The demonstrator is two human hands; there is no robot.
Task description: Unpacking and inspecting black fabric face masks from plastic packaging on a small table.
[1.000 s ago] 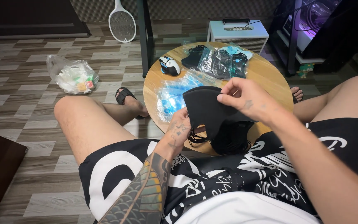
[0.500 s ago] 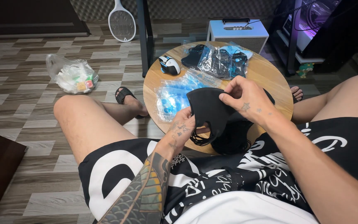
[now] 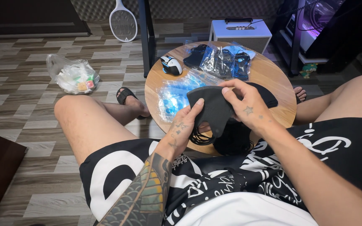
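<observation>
A black cloth face mask (image 3: 209, 108) is held over the near edge of a small round wooden table (image 3: 273, 79). My left hand (image 3: 184, 127) pinches its lower left edge, with black ear loops hanging beneath the fingers. My right hand (image 3: 246, 104) grips the mask's upper right side from above. More black masks (image 3: 235, 140) lie piled under my hands at the table's edge. A clear blue-tinted plastic wrapper (image 3: 172, 96) rests on the table just left of the held mask.
Several plastic-packed dark items (image 3: 223, 60) and a white and black computer mouse (image 3: 171, 65) sit at the table's far side. On the floor are a plastic bag (image 3: 73, 76), a racket-shaped swatter (image 3: 123, 23), a white box speaker (image 3: 239, 33) and a sandal (image 3: 125, 95).
Both hands have lowered the mask slightly and shifted their grip on it, the left hand moving up to pinch its lower edge.
</observation>
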